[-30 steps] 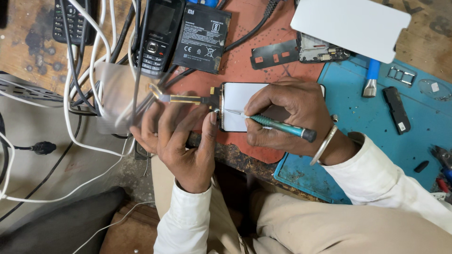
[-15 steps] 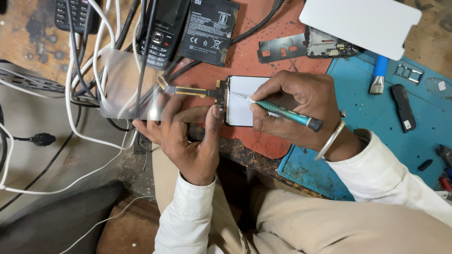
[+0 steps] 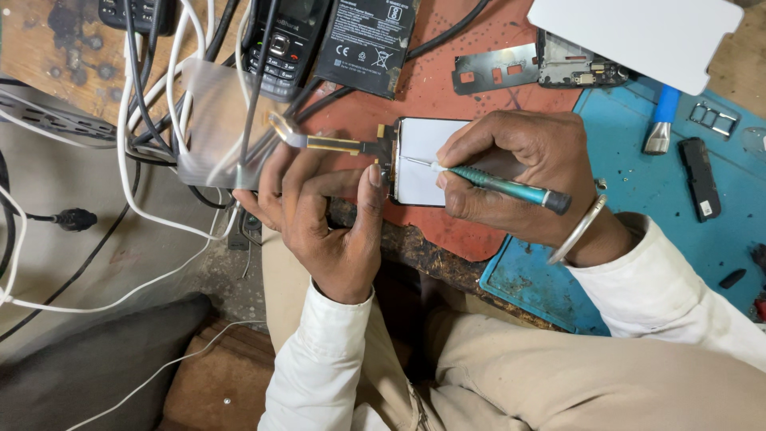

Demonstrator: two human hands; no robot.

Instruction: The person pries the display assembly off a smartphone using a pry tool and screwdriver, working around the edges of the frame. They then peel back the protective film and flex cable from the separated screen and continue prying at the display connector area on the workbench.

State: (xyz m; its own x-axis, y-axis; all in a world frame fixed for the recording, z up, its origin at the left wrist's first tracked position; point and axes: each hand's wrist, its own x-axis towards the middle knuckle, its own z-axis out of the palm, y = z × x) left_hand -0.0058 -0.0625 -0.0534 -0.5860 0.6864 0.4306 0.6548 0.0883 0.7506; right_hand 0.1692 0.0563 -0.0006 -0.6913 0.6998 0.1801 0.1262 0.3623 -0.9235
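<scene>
Steadying a small white screen (image 3: 423,164), the left hand (image 3: 327,215) pinches its edge; a teal tool (image 3: 503,187) is gripped by the right hand (image 3: 527,172).

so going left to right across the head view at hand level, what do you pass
black plug → white cables → left hand → small white screen panel → right hand holding a teal screwdriver → black slim part

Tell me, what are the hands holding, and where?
Right hand grips a teal screwdriver mid-shaft. Left hand pinches the white phone screen at its left edge.
</scene>
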